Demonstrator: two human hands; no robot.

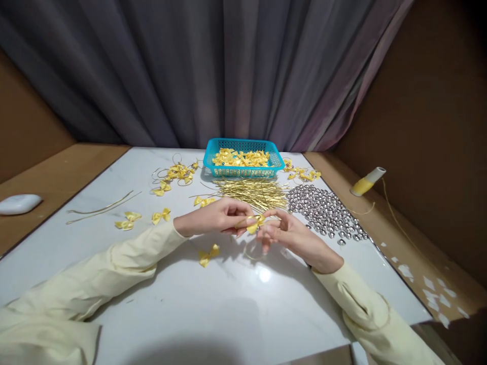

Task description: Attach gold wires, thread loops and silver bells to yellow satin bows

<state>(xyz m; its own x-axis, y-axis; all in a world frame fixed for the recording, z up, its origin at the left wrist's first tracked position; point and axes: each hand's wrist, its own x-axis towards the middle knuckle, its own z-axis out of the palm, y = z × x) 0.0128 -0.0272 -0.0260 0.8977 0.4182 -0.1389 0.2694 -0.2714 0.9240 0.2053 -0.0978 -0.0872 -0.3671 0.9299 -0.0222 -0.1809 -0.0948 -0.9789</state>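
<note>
A yellow ribbon bow (pixel 254 224) is held above the table between my two hands. My left hand (pixel 224 215) pinches its left side between thumb and fingers. My right hand (pixel 291 234) has its index finger and thumb closed at the bow's right side. A thin loop of wire or cord (pixel 251 253) hangs faintly below the fingers, and where it joins the bow is hidden. Just behind the hands lies a pile of gold twist ties (pixel 253 192). One loose yellow bow (pixel 209 255) rests on the table in front of my left hand.
A blue basket (pixel 243 173) of yellow bows stands at the back. Silver metal pieces (pixel 323 208) are heaped on the right. Finished-looking looped bows (pixel 178 172) lie at back left. A yellow thread spool (pixel 367 182) and paper scraps (pixel 431 294) are by the right edge.
</note>
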